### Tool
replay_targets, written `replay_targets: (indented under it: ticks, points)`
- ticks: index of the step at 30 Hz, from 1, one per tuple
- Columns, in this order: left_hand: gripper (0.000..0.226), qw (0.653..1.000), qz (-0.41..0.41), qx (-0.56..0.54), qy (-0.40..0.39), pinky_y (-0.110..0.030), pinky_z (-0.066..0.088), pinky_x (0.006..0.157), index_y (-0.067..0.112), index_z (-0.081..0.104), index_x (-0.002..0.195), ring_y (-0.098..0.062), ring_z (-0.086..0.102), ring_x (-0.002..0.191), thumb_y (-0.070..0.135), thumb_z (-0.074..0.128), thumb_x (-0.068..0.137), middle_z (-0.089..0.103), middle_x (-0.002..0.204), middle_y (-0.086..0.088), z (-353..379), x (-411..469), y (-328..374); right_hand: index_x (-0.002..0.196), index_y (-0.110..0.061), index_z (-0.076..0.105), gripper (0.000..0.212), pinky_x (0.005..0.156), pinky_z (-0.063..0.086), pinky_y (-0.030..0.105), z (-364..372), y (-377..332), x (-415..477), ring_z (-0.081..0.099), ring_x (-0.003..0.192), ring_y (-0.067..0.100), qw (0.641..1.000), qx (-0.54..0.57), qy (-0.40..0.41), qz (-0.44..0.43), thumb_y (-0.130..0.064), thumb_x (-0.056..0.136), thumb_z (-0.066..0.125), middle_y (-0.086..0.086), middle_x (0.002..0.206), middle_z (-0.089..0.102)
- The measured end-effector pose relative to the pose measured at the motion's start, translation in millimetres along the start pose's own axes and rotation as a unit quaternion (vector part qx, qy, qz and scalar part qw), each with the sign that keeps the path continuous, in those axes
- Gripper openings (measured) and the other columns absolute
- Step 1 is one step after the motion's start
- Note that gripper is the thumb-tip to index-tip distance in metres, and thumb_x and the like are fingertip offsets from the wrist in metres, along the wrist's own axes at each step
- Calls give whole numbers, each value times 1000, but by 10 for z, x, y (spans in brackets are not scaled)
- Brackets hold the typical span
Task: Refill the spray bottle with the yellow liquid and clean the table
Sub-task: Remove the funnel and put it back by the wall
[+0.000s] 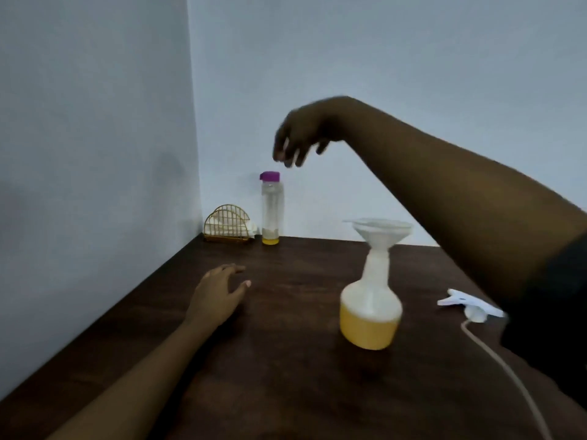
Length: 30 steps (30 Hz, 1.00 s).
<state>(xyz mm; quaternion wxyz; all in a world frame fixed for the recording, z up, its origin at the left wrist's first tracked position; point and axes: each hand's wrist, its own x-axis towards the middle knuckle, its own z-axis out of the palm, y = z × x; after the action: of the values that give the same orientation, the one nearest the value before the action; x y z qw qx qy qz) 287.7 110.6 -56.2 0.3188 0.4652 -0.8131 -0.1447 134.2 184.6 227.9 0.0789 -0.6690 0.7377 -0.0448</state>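
Matt dark wood table [286,392]; translucent plastic spray bottle [370,308].

No writing, label, brand, number or sign can be read anywhere in the view. The clear bottle with the purple cap [271,208], the spray bottle [370,308] and the white spray head [470,308] all show plain, unmarked surfaces, and the picture is blurred.

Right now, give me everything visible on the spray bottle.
The spray bottle is translucent white plastic, with a wide round base and a narrow neck. Yellow liquid fills roughly its lower third. It stands upright on the dark wood table, right of centre. A white funnel sits in its open neck; the spray head, with its tube, lies apart on the table to its right. Neither hand touches it.
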Motion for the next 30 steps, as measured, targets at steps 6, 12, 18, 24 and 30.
replay_targets:
  ticks: [6, 12, 18, 24, 30]
  points:
    - [41, 974, 52, -219, -18, -25, 40, 94, 32, 55, 127, -6, 48, 120, 40, 62, 87, 54, 132, 8, 34, -223, 674, 124, -31, 55, 30, 114, 25, 49, 164, 920, -604, 47, 126, 11, 995, -26, -100, -9, -21, 95, 52, -6, 130, 57]
    - [65, 913, 92, -363, -160, -35, 42, 105, 41, 46, 133, -6, 45, 128, 56, 67, 74, 50, 137, 10, 316, -345, 1376, 134, -32, 47, 36, 109, 26, 43, 440, 1242, -707, 42, 131, 12, 989, 95, -106, -43, -33, 99, 44, -8, 138, 51]
    - [52, 906, 77, -384, -162, -36, 51, 96, 44, 53, 114, -7, 59, 113, 49, 77, 69, 63, 123, 10, 607, -377, 1620, 116, -23, 64, 24, 88, 47, 28, 641, 1337, -675, 52, 114, 9, 979, 176, -55, -86, -29, 95, 53, -12, 112, 63]
    - [34, 905, 93, -388, -149, -37, 54, 91, 34, 59, 114, -6, 66, 102, 34, 71, 82, 69, 112, 9, 645, -441, 1624, 92, -20, 66, 11, 65, 49, 24, 696, 1536, -689, 57, 81, 13, 963, 268, 23, -10, -30, 89, 62, -5, 93, 63]
    - [34, 911, 100, -377, -136, -36, 54, 90, 40, 57, 114, -4, 65, 102, 41, 68, 82, 68, 112, 13, 690, -445, 1605, 88, -12, 62, 7, 54, 53, 24, 919, 1793, -895, 62, 63, 14, 834, 549, 28, 52, -18, 89, 58, 1, 77, 63]
